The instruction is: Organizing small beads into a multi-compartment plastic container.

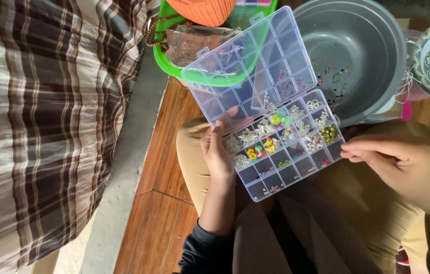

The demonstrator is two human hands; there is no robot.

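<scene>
We begin at the left of the frame, where a brown-and-cream plaid fabric (47,116) fills the area in soft folds, beside a wooden plank floor (159,203). At the upper right sits a large grey round plastic basin (357,50), smooth-walled, with scattered beads on its bottom. A bright green plastic tray (166,63) lies at the top centre, partly behind the open lid.

The clear plastic compartmented bead organiser box (283,147) occupies the centre of the frame, resting over our lap. Its long axis runs from lower left to upper right. The hinged transparent lid (250,66) stands open toward the upper left. The compartments hold small coloured beads and pale charms.

The left hand (217,152) closes on the box's left edge, thumb on top near the hinge, fingers beneath. The right hand (403,157) lies at the right of the frame, fingers pinched together with the tips touching the box's right-hand corner; we cannot tell whether they hold a bead. The left hand carries the box.
</scene>
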